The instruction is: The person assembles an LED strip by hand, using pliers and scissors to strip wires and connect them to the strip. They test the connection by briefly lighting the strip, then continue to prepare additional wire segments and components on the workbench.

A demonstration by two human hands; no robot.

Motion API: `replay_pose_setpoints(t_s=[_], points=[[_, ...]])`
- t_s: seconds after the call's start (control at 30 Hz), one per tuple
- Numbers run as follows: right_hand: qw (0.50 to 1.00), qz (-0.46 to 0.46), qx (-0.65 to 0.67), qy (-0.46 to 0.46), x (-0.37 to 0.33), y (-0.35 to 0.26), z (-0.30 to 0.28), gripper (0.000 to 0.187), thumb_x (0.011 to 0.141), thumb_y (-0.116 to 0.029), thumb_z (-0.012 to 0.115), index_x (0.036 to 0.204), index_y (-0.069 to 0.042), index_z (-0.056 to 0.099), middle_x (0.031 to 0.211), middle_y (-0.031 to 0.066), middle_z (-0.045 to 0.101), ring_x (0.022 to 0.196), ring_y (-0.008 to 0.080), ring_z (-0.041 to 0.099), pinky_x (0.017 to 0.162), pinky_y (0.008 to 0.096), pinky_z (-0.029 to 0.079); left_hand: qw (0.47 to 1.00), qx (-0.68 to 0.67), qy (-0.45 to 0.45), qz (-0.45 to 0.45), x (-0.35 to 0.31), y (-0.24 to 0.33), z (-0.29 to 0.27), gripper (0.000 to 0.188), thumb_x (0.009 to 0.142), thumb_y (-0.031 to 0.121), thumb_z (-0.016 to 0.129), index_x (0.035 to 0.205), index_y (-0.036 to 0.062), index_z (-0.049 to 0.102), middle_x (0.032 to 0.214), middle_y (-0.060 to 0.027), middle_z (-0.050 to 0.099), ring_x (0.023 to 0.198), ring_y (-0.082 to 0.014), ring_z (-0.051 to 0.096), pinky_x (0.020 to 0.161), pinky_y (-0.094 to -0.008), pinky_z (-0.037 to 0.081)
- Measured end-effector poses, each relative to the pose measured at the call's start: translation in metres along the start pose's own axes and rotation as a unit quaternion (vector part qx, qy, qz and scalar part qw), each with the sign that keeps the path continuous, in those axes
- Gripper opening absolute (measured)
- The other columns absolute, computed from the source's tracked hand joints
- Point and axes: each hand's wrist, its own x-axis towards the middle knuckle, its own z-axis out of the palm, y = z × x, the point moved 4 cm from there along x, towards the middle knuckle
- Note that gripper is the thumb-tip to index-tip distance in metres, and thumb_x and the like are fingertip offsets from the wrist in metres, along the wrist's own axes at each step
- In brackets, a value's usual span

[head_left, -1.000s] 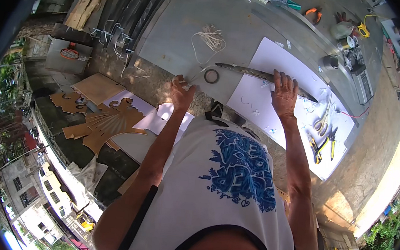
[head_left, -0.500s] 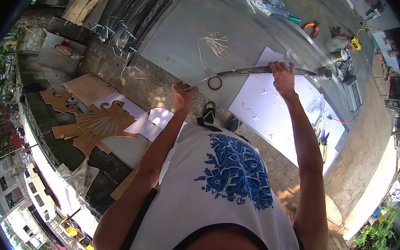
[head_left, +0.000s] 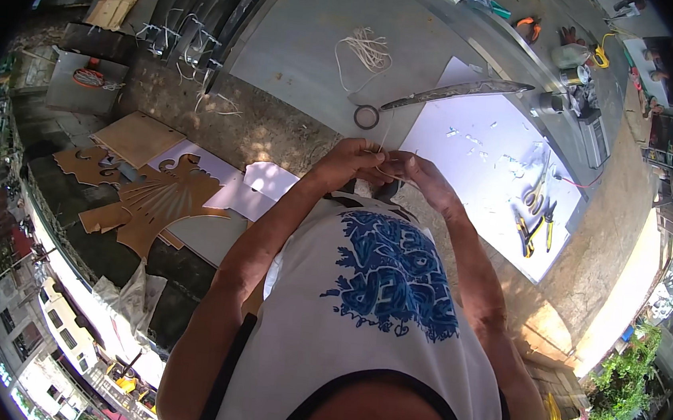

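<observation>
My left hand (head_left: 348, 163) and my right hand (head_left: 428, 183) meet close in front of my shirt, fingers closed in a pinch on a thin white cord (head_left: 386, 132). The cord runs up from my fingers toward the near tip of a long, dark, curved strip (head_left: 463, 90). That strip lies untouched beyond my hands, partly over a white sheet (head_left: 430, 150). How the cord loops between my fingers is too small to make out. Just beyond my left hand sits a roll of dark tape (head_left: 366, 117). A loose bundle of white cord (head_left: 366, 50) lies farther off.
Pliers (head_left: 547, 226) and yellow-handled scissors (head_left: 534, 198) rest on the white sheet at right, near scattered clippings. Dark curved strips tied with cord (head_left: 209, 19) stand at far left. Brown cut-out board pieces (head_left: 165, 203) lie at left. Orange-handled pliers (head_left: 531, 27) are at the far right.
My right hand has let go of the curved strip and come back to meet my left hand at the cord. My left hand has moved right. The strip now lies on the surface.
</observation>
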Motion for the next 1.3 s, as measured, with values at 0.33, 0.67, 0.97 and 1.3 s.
replay_pose_setpoints(t_s=[0.33, 0.67, 0.97, 1.3], points=[[0.958, -0.011, 0.183, 0.22, -0.081, 0.019, -0.017, 0.025, 0.095, -0.01, 0.069, 0.116, 0.004, 0.068, 0.085, 0.0095, 0.071, 0.074, 0.015, 0.066, 0.07, 0.0278, 0.054, 0.997, -0.009, 0.047, 0.067, 0.022, 0.017, -0.014, 0.023, 0.102, 0.019, 0.059, 0.111, -0.0012, 0.063, 0.102, -0.0169, 0.071, 0.097, -0.0313, 0.073, 0.087, -0.0429, 0.06], [0.851, -0.046, -0.347, 0.39, -0.093, -0.032, -0.014, 0.039, 0.08, -0.017, 0.081, 0.117, -0.009, 0.071, 0.085, 0.0084, 0.062, 0.079, 0.0196, 0.064, 0.068, 0.0336, 0.053, 1.0, -0.008, 0.008, 0.011, 0.036, -0.001, 0.019, 0.021, 0.103, 0.018, 0.056, 0.111, -0.0007, 0.062, 0.106, -0.0172, 0.071, 0.098, -0.0314, 0.073, 0.088, -0.043, 0.06], [0.901, -0.06, -0.22, 0.369, -0.094, -0.025, -0.066, 0.018, 0.094, -0.015, 0.068, 0.101, -0.001, 0.075, 0.067, 0.0087, 0.069, 0.056, 0.0156, 0.06, 0.056, 0.0334, 0.049, 0.91, 0.392, 0.101, -0.088, 0.04, 0.02, 0.069, 0.05, 0.092, 0.033, 0.073, 0.122, -0.003, 0.056, 0.105, -0.0186, 0.071, 0.103, -0.0303, 0.071, 0.084, -0.0385, 0.057], [0.95, -0.069, -0.139, 0.27, -0.089, -0.032, -0.133, 0.025, 0.094, -0.013, 0.067, 0.109, 0.005, 0.065, 0.067, 0.0119, 0.069, 0.054, 0.0163, 0.064, 0.051, 0.0312, 0.051, 0.553, 0.773, 0.222, 0.218, 0.062, 0.037, 0.202, 0.041, 0.083, 0.038, 0.076, 0.108, 0.0061, 0.074, 0.113, -0.017, 0.065, 0.121, -0.0377, 0.048, 0.098, -0.0528, 0.037]])
